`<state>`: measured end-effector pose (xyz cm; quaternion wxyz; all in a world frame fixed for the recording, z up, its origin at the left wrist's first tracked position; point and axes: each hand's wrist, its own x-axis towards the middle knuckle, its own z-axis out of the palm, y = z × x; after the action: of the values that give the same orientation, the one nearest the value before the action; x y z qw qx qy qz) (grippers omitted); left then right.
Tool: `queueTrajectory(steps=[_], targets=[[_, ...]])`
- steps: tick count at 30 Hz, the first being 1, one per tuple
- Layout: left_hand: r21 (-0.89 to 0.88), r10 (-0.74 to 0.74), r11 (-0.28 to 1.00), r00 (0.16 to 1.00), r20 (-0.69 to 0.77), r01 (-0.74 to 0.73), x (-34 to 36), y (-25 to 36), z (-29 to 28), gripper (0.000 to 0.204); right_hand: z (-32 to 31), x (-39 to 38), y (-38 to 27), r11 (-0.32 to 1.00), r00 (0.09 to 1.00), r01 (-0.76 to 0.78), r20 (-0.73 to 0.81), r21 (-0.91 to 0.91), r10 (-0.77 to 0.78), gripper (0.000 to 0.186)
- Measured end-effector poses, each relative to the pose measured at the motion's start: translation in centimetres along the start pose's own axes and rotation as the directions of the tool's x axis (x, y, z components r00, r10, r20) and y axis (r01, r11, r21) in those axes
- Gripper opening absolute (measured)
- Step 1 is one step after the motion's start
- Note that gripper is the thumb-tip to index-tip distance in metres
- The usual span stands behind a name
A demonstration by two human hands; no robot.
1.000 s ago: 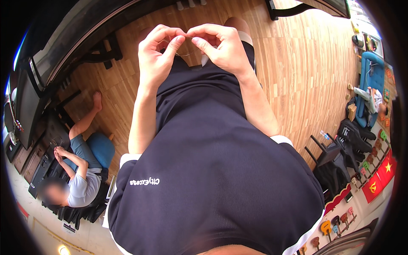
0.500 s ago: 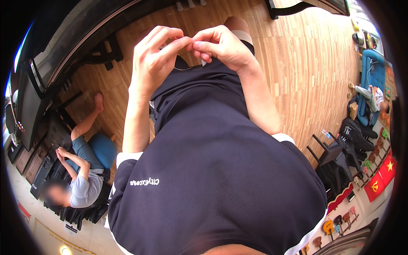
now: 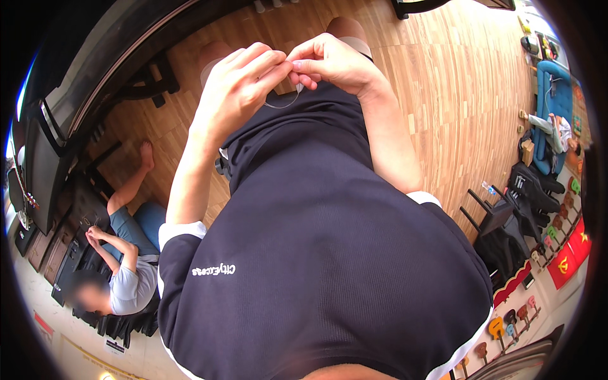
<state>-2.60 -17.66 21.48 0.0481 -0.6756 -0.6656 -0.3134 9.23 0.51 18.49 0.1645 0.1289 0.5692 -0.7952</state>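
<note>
Both hands meet near the top centre of the frame, above the dark shorts (image 3: 297,145) and the wooden floor (image 3: 443,95). The left hand (image 3: 237,88) and right hand (image 3: 332,60) each pinch an end of a thin pale thread (image 3: 282,105), which sags in a small loop between them. Judging by that slack, the pinches should stay close and firm, with tension taken up slowly and evenly.
</note>
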Motion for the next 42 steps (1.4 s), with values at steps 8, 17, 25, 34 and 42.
queueTrajectory(steps=[8,17,25,34,42], targets=[[0.043,-0.169,0.986,0.966,0.193,0.164,-0.2,1.1,0.7,0.020,0.7,0.5,-0.2,0.936,0.979,-0.172,-0.159,-0.306,0.128,0.017],[-0.084,-0.212,0.973,0.977,0.033,0.214,-1.1,0.7,2.4,0.012,0.9,0.3,0.0,0.939,0.976,-0.171,-0.179,-0.298,0.121,0.016],[-0.285,-0.535,0.821,0.841,-0.081,0.495,-1.5,1.5,3.5,0.010,1.0,0.1,0.1,0.962,0.982,-0.038,-0.187,-0.272,-0.014,0.010],[-0.342,-0.562,0.780,0.827,-0.017,0.523,-1.5,1.4,3.4,0.009,2.1,0.1,-0.5,0.882,0.962,-0.032,-0.255,-0.470,-0.101,0.010],[-0.315,-0.528,0.800,0.848,0.033,0.510,-1.5,1.0,3.4,0.011,2.0,0.2,-0.5,0.935,0.969,-0.103,-0.245,-0.341,0.017,0.008]])
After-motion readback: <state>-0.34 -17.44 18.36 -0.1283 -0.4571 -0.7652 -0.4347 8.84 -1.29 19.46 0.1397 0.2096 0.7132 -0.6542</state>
